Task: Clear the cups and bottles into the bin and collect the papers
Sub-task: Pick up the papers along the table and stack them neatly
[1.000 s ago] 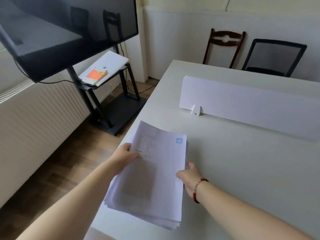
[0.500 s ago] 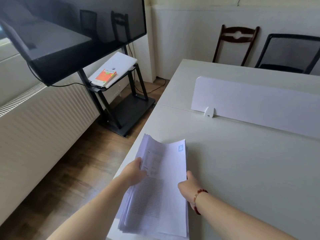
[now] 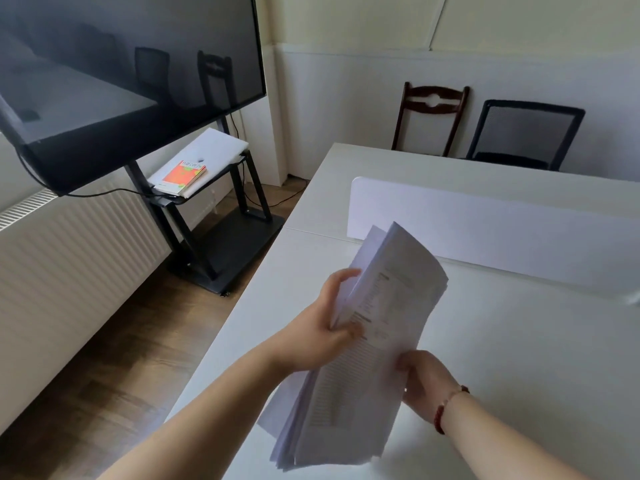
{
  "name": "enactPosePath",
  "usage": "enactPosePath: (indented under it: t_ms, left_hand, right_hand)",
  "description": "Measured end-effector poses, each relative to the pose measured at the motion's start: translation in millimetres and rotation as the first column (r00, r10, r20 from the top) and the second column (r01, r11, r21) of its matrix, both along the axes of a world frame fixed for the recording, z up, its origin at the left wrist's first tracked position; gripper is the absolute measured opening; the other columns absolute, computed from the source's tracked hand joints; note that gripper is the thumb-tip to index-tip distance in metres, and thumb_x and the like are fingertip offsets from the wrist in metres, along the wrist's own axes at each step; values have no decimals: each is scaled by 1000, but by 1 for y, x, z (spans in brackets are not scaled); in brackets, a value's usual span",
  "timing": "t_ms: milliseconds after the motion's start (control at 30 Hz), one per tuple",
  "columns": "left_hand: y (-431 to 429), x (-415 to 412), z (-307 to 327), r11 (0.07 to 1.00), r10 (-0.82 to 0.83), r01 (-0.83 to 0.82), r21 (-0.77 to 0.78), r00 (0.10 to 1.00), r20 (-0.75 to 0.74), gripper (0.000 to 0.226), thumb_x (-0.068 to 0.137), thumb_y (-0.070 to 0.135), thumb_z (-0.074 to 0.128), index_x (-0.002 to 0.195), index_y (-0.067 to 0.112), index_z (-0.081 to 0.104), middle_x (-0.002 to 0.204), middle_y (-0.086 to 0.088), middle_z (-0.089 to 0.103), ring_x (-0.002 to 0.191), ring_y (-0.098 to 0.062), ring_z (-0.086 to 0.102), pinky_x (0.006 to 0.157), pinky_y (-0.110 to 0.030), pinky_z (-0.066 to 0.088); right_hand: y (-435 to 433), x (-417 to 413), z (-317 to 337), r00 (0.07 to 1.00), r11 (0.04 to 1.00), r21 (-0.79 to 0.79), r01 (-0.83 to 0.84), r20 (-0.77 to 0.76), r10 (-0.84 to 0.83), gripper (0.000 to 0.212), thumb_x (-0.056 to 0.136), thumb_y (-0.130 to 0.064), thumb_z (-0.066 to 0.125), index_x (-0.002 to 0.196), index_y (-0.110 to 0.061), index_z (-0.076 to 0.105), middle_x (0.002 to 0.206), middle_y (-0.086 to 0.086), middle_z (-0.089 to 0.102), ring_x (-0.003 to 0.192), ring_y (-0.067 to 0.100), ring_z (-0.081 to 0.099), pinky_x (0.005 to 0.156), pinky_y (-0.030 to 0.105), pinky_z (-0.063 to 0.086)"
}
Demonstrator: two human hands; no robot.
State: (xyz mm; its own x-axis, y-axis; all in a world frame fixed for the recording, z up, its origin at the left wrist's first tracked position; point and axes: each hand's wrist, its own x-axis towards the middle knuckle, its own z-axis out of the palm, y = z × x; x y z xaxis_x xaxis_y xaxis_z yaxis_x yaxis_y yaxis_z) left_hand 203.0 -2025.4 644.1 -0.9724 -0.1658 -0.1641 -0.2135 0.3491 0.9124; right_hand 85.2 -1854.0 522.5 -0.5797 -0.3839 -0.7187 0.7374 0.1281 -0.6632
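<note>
Loose stack of white printed paper sheets point(image 3: 374, 344) is clamped by left hand point(image 3: 322, 327) and right hand point(image 3: 424, 379) (light, floppy, slippery); both long edges are best gripped.

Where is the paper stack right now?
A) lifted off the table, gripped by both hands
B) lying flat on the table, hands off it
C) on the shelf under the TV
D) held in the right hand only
A: the paper stack is tilted up above the white table, with the left hand gripping its left edge and the right hand its right edge.
</note>
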Motion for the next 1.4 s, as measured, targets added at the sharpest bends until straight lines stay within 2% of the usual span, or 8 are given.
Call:
enactPosePath:
  t_ms: [133, 233, 333, 567, 767, 967, 1200, 1400]
  left_hand:
    - [24, -16, 4, 999, 25, -30, -43, 993, -118, 96, 94, 11, 60, 146, 46, -12, 114, 54, 20, 94, 42, 37, 78, 9, 36]
    - [32, -20, -2, 985, 108, -134, -110, 970, -219, 58, 90, 12, 65, 138, 35, 42, 128, 32, 52, 105, 17, 55, 88, -12, 48]
    - [49, -18, -11, 944, 306, -328, -45, 916, -259, 10, 89, 13, 66, 96, 20, 69, 93, -3, 74, 87, -14, 69, 74, -36, 57]
    - [85, -8, -42, 930, 337, -319, 181, 938, -79, 46, 84, 7, 72, 108, 46, 66, 115, 16, 71, 102, -2, 67, 82, -19, 56]
    - [88, -16, -36, 908, 402, -399, 125, 915, 1, 17, 86, 16, 71, 99, 26, 72, 97, 7, 78, 91, -13, 72, 82, -38, 60]
    - [88, -10, -31, 903, 379, -366, 226, 925, -17, 34, 80, 15, 78, 111, 28, 69, 105, 8, 77, 98, -10, 72, 85, -32, 56]
    - [95, -20, -29, 894, 424, -418, 164, 906, -3, 18, 85, 24, 74, 102, 28, 73, 100, 10, 77, 90, -5, 71, 83, -32, 57]
    - [80, -12, -43, 930, 351, -356, 87, 934, 66, 19, 81, 20, 77, 99, 27, 73, 96, 10, 78, 89, -6, 72, 76, -23, 57]
  right_hand:
    - [41, -26, 23, 987, 994, -79, 77, -136, -87, 34, 70, 11, 36, 86, -5, 62, 77, 8, 57, 71, 24, 50, 63, 30, 40]
    - [61, -36, 36, 936, 978, -62, 201, -283, -210, 26, 71, 14, 40, 78, -4, 57, 79, 11, 55, 73, 23, 49, 62, 30, 36]
    - [86, -33, 63, 877, 979, -15, 204, -442, -189, 17, 66, 7, 53, 70, -8, 61, 65, 4, 59, 66, 21, 49, 62, 29, 35]
    - [116, -18, 73, 868, 986, 159, 56, -496, 31, 30, 77, 14, 51, 76, -12, 67, 68, 4, 63, 65, 19, 55, 58, 27, 40]
    - [122, -19, 88, 836, 986, 160, -44, -535, 124, 33, 78, 12, 48, 70, -14, 68, 64, 1, 65, 64, 20, 60, 54, 22, 45]
    - [129, -21, 93, 738, 986, 139, -95, -655, 164, 37, 70, 7, 56, 93, -18, 71, 78, -6, 74, 74, 16, 69, 56, 17, 51]
    - [122, -26, 102, 685, 981, 159, -115, -702, 194, 28, 74, 8, 57, 76, -15, 73, 64, -6, 71, 59, 5, 64, 52, 17, 48]
    - [133, -35, 93, 674, 946, 205, -250, -665, 322, 31, 79, 3, 66, 91, -25, 70, 95, -2, 76, 90, 14, 71, 70, 18, 56]
